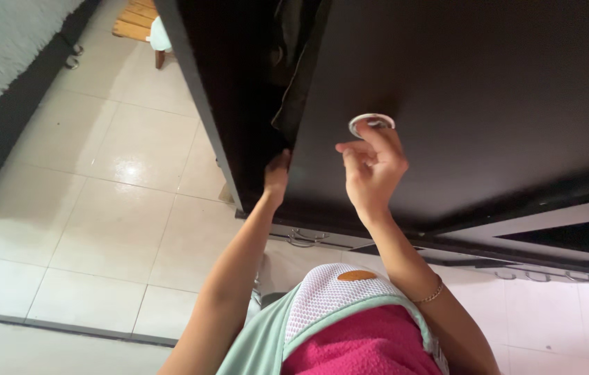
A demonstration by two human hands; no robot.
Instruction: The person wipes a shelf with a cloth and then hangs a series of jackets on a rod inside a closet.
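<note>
- Head view: dark wardrobe door (461,90) fills the upper right, seen from below, with a round silver pull (371,122) set into its face near the opening edge.
- Right hand (372,170) is raised to that pull; its fingers (382,137) are curled narrow, the tips touching the lower rim of the silver pull. Whether they pinch it cannot be told.
- Left hand (276,177) reaches up at the door's opening edge, fingers wrapped round the edge so that their tips are hidden behind it.
- Dark cloth (293,76) hangs in the gap just above the left hand, between the door and the wardrobe's side panel (200,76).
- A thin gold bracelet (432,294) sits on the right wrist.
- Below the hands, a drawer front with a metal handle (306,238) shows under the door's lower edge.
- A mint-green and white mesh bag (322,305) holding a pink cloth (364,344) rests against the person's chest at the bottom of the frame.
- Pale glossy floor tiles (113,208) spread to the left; a wooden stool (138,24) stands at the top left, well apart from the hands.
</note>
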